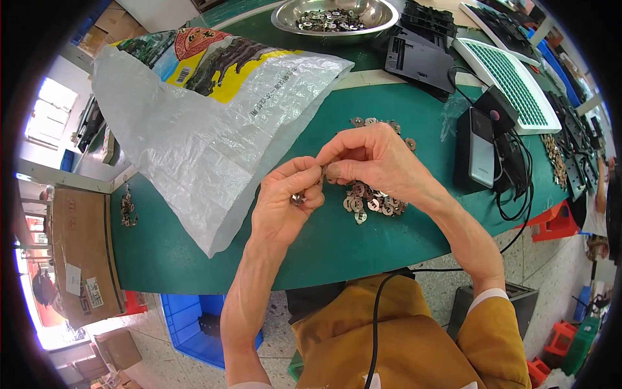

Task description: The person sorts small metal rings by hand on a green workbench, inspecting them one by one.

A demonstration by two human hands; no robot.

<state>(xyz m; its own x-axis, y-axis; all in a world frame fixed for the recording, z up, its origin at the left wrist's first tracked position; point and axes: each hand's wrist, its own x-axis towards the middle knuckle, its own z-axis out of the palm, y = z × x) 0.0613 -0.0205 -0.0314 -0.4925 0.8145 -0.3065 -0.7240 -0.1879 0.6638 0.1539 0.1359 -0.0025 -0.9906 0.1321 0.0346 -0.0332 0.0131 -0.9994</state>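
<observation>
Over the green table (188, 253) my two hands meet, fingertips touching. My left hand (288, 191) is closed, with small shiny round metal pieces (297, 199) showing between its curled fingers. My right hand (382, 159) pinches thumb to forefinger against the left fingertips, on a tiny metal piece mostly hidden by the fingers. Beneath and beside the right hand lies a loose pile of small round metal discs with cut-outs (374, 202); a few more show beyond its knuckles. The right hand hides the middle of the pile.
A large white woven plastic sack (188, 136) covers the table's left. At the back stands a steel bowl (285, 19) of similar discs. A power bank (481, 149) with black cables, a white tray with green cells (508, 84) and black plastic parts (418, 61) are at right.
</observation>
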